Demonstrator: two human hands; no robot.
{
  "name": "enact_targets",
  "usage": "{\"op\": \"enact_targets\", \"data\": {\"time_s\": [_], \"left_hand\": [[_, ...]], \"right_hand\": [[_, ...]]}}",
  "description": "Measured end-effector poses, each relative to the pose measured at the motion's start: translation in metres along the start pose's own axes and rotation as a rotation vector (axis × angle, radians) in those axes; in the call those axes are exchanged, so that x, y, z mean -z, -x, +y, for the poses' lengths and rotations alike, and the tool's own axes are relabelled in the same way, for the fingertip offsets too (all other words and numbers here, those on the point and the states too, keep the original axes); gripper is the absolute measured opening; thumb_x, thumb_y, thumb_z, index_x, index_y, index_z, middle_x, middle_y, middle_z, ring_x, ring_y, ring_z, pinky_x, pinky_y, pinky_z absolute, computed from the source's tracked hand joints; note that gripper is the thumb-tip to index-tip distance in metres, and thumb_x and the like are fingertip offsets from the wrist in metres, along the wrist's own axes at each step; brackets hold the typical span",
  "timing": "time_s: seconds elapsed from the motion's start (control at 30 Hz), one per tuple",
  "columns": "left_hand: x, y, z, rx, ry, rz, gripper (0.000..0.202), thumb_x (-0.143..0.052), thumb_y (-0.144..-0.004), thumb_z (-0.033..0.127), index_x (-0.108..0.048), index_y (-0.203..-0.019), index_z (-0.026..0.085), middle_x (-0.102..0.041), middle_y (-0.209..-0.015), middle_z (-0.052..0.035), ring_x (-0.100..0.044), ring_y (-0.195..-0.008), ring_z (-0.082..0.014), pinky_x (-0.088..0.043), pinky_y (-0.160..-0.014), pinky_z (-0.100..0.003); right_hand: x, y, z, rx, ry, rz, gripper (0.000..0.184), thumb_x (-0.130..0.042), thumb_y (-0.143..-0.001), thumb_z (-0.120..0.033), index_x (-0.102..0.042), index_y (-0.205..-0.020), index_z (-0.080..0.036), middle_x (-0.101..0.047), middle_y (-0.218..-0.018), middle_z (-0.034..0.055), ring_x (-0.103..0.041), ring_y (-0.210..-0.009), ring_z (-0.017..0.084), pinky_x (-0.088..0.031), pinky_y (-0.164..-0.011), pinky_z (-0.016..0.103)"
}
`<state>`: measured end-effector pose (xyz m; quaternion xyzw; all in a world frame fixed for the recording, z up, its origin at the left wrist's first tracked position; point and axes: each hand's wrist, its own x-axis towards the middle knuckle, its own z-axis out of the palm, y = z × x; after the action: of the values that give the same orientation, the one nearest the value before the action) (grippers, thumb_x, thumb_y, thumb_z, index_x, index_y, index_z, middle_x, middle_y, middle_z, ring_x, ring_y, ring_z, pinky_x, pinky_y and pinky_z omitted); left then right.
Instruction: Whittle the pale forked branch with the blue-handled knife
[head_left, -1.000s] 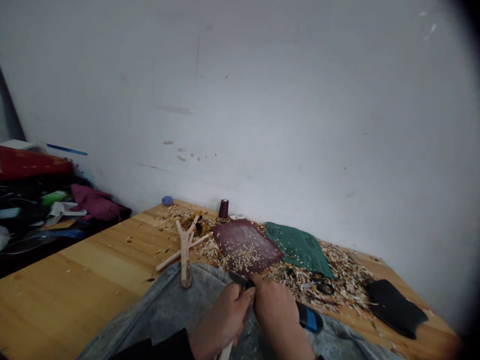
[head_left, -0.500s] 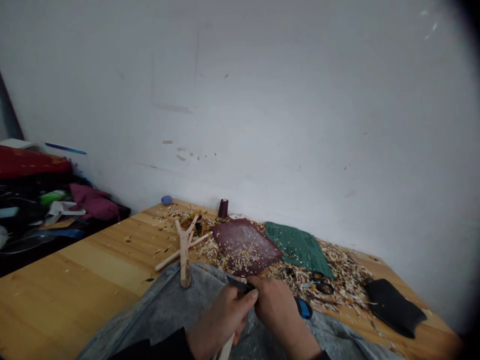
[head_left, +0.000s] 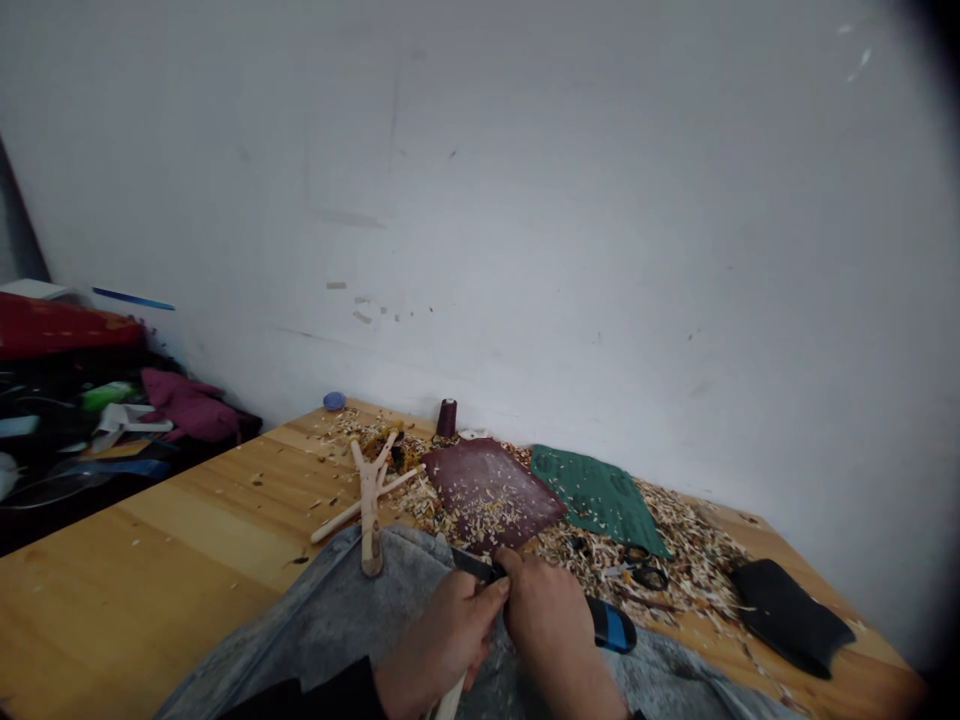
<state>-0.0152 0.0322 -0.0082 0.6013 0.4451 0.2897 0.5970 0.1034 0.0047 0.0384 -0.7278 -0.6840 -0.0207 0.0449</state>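
My right hand (head_left: 551, 610) is closed around a knife (head_left: 613, 626) with a black and blue handle, whose dark blade points left past my fingers. My left hand (head_left: 442, 630) is wrapped round a pale peeled wooden stick (head_left: 450, 700); its lower end shows under the palm. The left thumb presses close to the right fingers by the blade, and the stick's upper end is hidden there. Both hands are above a grey cloth (head_left: 300, 610). Ahead to the left lies a Y-shaped wooden fork (head_left: 370, 500), its lower end on the cloth, with another peeled branch (head_left: 337, 522) beneath it.
Wood shavings (head_left: 697, 545) cover the table's far side around maroon sandpaper (head_left: 480, 480), a green sheet (head_left: 592, 490) and scissors (head_left: 646, 577). A black piece (head_left: 791, 615) lies right; a thread spool (head_left: 447, 418) stands near the wall. Wooden tabletop (head_left: 150, 570) extends left.
My right hand has shifted slightly left and down, and more of the knife's handle shows. The left hand has moved a little left and down too. Table items stay put.
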Motion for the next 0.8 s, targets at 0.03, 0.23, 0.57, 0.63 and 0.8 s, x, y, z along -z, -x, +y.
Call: {"op": "enact_targets", "data": {"time_s": [0.03, 0.23, 0.57, 0.63, 0.8], "left_hand": [[-0.001, 0.0, 0.002, 0.013, 0.002, 0.012, 0.045, -0.046, -0.082, 0.065, -0.038, -0.067, 0.023, -0.035, -0.045, 0.0108, -0.031, -0.03, -0.0052, -0.023, -0.029, -0.018], [-0.007, 0.001, 0.01, 0.059, 0.121, 0.023, 0.053, -0.049, -0.072, 0.076, -0.037, -0.071, 0.025, -0.034, -0.047, 0.0131, -0.026, -0.029, -0.0045, -0.023, -0.026, -0.018], [-0.001, 0.004, 0.006, -0.036, 0.034, -0.053, 0.051, -0.049, -0.075, 0.07, -0.04, -0.058, 0.023, -0.032, -0.04, 0.0098, -0.03, -0.03, -0.0066, -0.022, -0.031, -0.021], [0.0, 0.004, 0.005, -0.041, 0.016, -0.056, 0.049, -0.048, -0.077, 0.068, -0.04, -0.059, 0.023, -0.032, -0.041, 0.0098, -0.03, -0.03, -0.0066, -0.023, -0.031, -0.02], [0.001, 0.0, -0.001, -0.023, 0.026, -0.031, 0.049, -0.046, -0.077, 0.069, -0.038, -0.06, 0.024, -0.031, -0.042, 0.0104, -0.029, -0.031, -0.0069, -0.023, -0.031, -0.021]], "right_hand": [[0.0, 0.0, -0.001, -0.016, 0.012, 0.004, 0.037, -0.039, -0.087, -0.009, -0.063, -0.111, -0.024, -0.07, -0.094, 0.0097, -0.069, -0.084, 0.023, -0.046, -0.067, 0.029], [-0.002, -0.003, 0.005, 0.007, -0.05, 0.017, 0.034, -0.04, -0.088, -0.013, -0.064, -0.109, -0.027, -0.072, -0.092, 0.0066, -0.069, -0.081, 0.022, -0.045, -0.066, 0.028], [-0.003, -0.007, 0.02, 0.166, -0.105, -0.008, 0.027, -0.046, -0.084, -0.019, -0.068, -0.094, -0.029, -0.072, -0.089, 0.0047, -0.067, -0.084, 0.02, -0.041, -0.068, 0.026], [-0.003, -0.007, 0.018, 0.149, -0.085, 0.0, 0.027, -0.045, -0.084, -0.019, -0.068, -0.095, -0.029, -0.072, -0.089, 0.005, -0.067, -0.084, 0.021, -0.042, -0.068, 0.026], [-0.004, -0.003, 0.008, 0.061, -0.044, 0.008, 0.03, -0.044, -0.086, -0.016, -0.065, -0.104, -0.027, -0.071, -0.09, 0.0063, -0.068, -0.083, 0.022, -0.044, -0.067, 0.028]]}}
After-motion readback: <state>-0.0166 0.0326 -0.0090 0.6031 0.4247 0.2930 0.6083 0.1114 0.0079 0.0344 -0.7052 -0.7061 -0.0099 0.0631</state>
